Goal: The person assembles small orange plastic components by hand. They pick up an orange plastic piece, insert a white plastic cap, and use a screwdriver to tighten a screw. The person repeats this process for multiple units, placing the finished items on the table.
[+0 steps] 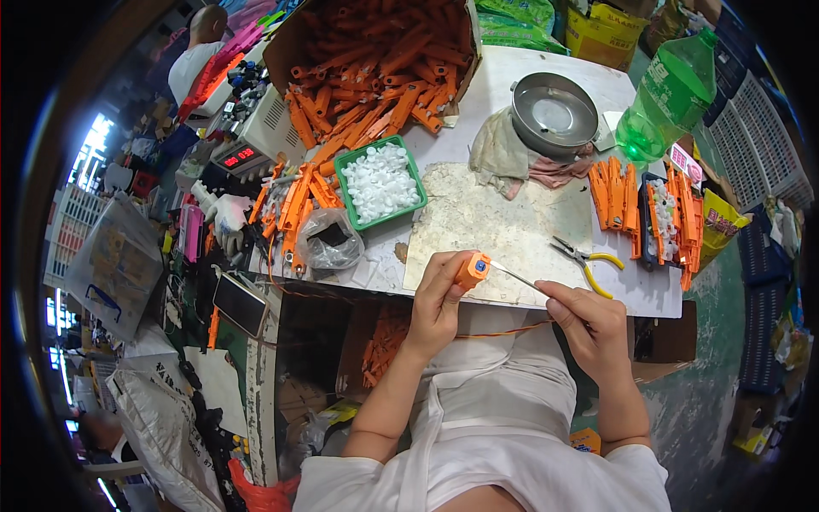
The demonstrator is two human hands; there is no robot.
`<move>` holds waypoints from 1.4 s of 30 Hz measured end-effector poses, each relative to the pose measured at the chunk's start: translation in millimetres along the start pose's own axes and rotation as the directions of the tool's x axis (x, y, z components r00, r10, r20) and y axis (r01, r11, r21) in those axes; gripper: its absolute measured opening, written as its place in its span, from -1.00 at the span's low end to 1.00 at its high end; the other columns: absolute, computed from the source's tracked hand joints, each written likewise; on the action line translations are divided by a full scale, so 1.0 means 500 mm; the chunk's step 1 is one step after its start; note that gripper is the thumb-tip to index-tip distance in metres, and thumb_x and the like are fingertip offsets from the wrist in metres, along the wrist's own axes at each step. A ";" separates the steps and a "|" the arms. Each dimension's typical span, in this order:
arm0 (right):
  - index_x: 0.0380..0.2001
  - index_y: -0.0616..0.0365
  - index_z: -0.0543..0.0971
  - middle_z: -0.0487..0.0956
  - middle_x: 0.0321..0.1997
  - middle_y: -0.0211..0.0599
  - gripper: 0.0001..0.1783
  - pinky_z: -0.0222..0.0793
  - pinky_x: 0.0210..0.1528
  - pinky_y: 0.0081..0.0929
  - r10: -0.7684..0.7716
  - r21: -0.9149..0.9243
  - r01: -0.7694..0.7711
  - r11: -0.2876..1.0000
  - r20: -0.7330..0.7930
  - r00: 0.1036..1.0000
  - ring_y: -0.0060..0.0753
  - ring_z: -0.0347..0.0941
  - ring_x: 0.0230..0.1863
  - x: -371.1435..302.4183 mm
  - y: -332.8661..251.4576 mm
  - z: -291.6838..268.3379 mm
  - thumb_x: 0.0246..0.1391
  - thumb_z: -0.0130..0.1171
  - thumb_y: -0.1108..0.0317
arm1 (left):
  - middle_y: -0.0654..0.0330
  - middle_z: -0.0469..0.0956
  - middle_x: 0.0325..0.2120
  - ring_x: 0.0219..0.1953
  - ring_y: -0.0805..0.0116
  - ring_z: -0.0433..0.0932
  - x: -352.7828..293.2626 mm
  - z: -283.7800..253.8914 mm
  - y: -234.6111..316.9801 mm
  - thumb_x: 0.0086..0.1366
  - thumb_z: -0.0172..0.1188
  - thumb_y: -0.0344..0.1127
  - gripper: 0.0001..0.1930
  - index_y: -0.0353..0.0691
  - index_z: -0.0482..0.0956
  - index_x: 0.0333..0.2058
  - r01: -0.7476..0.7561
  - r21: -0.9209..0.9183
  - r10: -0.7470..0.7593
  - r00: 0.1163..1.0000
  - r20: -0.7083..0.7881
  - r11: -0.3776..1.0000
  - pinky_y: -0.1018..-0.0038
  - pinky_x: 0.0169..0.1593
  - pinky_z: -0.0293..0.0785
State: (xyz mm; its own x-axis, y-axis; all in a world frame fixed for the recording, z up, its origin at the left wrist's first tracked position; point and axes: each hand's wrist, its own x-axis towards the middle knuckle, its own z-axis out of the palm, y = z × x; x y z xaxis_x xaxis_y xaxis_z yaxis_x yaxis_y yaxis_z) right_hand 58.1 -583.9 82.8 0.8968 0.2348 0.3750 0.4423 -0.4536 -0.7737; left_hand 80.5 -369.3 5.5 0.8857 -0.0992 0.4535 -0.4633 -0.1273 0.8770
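My left hand (438, 303) is closed round an orange plastic part (467, 274) over the front edge of the table, its end turned up with a small blue piece inside. In my right hand (589, 317) is a thin, pointed metal tool (517, 277); its exact kind cannot be made out. The tool's tip is at or very close to the blue-filled end of the part. An orange twisted wire (503, 332) runs below both hands, across my lap. Right of the work board, pliers (589, 263) with yellow handles lie with their jaws apart.
A green tray (412, 207) of small white pieces stands behind my left hand, beside a plastic bag (333, 247). Farther back is a box (465, 81) heaped with orange parts. A metal bowl (554, 115), a green bottle (668, 98) and more orange parts (612, 196) stand right.
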 end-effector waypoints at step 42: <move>-0.16 0.26 0.58 0.60 -0.45 -0.13 -0.78 0.38 -0.46 -0.60 0.065 0.094 -0.065 0.993 0.012 0.998 -0.42 0.51 -0.52 -0.056 0.036 0.035 0.09 0.14 0.50 | 0.01 0.44 -0.16 -0.14 0.14 0.47 0.013 -0.047 0.037 0.29 -0.07 -0.52 -0.65 -0.30 0.39 0.06 0.052 0.168 -0.095 0.961 0.261 0.984 0.45 -0.03 0.36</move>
State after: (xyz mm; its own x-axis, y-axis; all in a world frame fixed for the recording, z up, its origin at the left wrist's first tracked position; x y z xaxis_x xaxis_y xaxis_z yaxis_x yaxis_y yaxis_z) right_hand 40.6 -583.7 49.2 0.9233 0.2155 0.3180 0.3796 -0.3856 -0.8410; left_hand 78.4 -349.3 28.3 0.8872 -0.3411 0.3106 -0.4151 -0.2961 0.8603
